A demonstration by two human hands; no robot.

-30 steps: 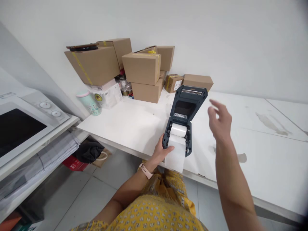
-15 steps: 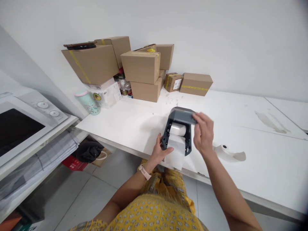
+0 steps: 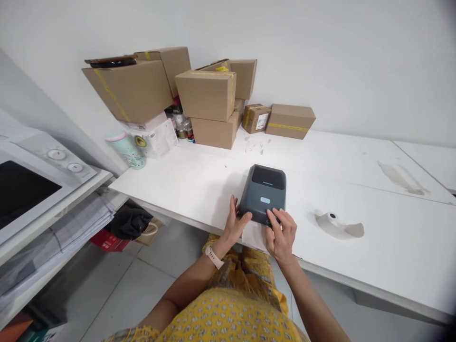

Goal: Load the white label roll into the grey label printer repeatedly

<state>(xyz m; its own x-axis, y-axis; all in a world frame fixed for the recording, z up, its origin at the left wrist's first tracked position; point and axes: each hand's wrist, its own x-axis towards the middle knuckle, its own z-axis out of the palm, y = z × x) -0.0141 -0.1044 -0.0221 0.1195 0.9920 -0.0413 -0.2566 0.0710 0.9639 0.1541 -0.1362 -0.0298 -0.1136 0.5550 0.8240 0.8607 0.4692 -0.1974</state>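
Observation:
A dark grey label printer [image 3: 266,192] stands on the white table near its front edge, its lid down. A white paper strip [image 3: 254,235] sticks out of its front. My left hand [image 3: 235,225] grips the printer's left front corner, thumb at the front and fingers along the side. With fingers stretched out, my right hand [image 3: 282,232] touches the front right of the lid; its thumb is by the paper. To the right lies a paper roll [image 3: 335,224] with a loose, curling end. The roll inside the printer is hidden under the lid.
Cardboard boxes [image 3: 212,99] are stacked at the back, with smaller boxes [image 3: 290,121] beside them. A mint green tumbler [image 3: 128,151] stands at the table's left end. Further left, a microwave [image 3: 46,166] sits on a shelf unit. The table's front edge [image 3: 331,273] runs close to my body.
The printer's lid, raised before, is now down over the paper roll. My right hand has moved down and toward me, onto the lid's front. My left hand has stayed at the printer's corner.

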